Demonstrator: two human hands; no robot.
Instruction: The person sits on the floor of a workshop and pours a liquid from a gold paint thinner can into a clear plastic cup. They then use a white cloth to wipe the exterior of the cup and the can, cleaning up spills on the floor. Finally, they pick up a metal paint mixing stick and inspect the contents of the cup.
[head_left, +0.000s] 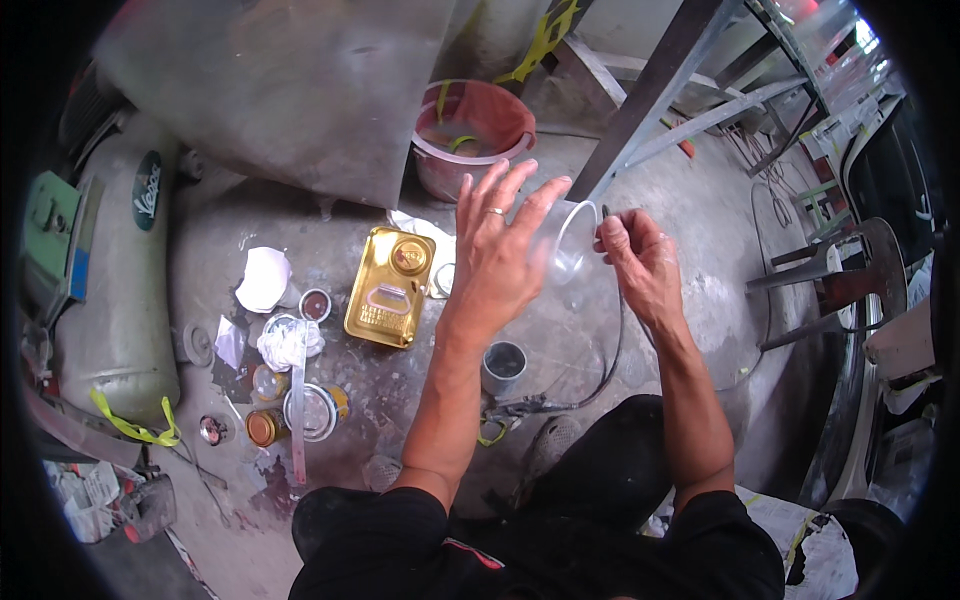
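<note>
A clear plastic cup (572, 240) is held up in front of me, tilted, its round mouth turned to the right. My left hand (500, 245) is around its left side, long fingers stretched upward and a ring on one of them; the thumb is hidden. Close to the cup's right rim, my right hand (643, 262) is closed, with thumb and forefinger pinched together. A small dark bit shows by those fingertips, too small to name. Below the hands a grey cup (503, 367) stands on the floor. Left of my left forearm lies a golden rectangular can (388, 287).
Paint tins (312, 412), a clear ruler-like strip (298, 415) and a crumpled white cloth (290, 343) sit on the left. A red bucket (472, 140) stands ahead, beside a metal frame leg (650, 95). A hose (612, 370) crosses the floor; a tank (120, 270) lies far left.
</note>
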